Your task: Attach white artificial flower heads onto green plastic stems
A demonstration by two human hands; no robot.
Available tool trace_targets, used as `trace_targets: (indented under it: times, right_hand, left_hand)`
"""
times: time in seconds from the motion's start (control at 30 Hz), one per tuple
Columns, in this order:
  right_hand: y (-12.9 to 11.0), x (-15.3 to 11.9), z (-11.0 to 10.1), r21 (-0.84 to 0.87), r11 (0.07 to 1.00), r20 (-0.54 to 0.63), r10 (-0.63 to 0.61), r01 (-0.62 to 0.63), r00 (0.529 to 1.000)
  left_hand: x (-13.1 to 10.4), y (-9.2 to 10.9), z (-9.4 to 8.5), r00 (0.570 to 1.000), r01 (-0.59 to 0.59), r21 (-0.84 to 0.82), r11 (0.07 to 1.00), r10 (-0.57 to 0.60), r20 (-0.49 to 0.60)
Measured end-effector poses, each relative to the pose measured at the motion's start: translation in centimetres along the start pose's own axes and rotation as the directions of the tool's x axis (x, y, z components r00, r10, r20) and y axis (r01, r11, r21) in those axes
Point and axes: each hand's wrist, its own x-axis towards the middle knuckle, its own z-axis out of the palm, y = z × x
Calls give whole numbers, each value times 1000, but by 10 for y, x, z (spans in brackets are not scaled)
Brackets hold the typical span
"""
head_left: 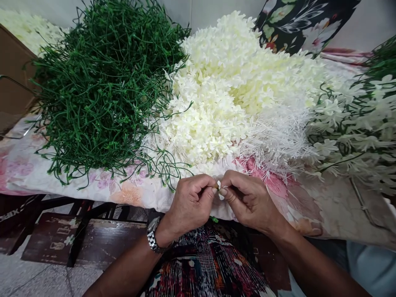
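Just past the table's near edge, my left hand (193,202) and my right hand (247,200) meet fingertip to fingertip. Both pinch a small white flower piece (220,189) between thumb and forefinger; its lower part is hidden by the fingers. A watch circles my left wrist. Beyond the hands lies a heap of cream-white petals (210,111), with thin white stamens (275,136) at its right. A large pile of green stems (105,90) stands to the left, some strands reaching close to my left hand.
Assembled white flowers on green stems (355,132) lie at the right. A floral cloth (130,194) covers the table. At the far left is a cardboard box (15,74); black floral fabric (300,24) hangs at the back. A wooden bench (108,239) stands below.
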Motion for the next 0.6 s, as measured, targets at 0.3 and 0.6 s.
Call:
trace_targets:
  times: [0.3,0.6]
  right_hand:
    - [-1,0,3,-48,998,-18,-34,33,999]
    - [0,-9,-9,103,994,-34,46,-42,998]
  left_hand:
    - [0,0,1,1000,8,19,1000,-7,-25]
    - [-2,-2,-5,986,162,-347,924,-169,11]
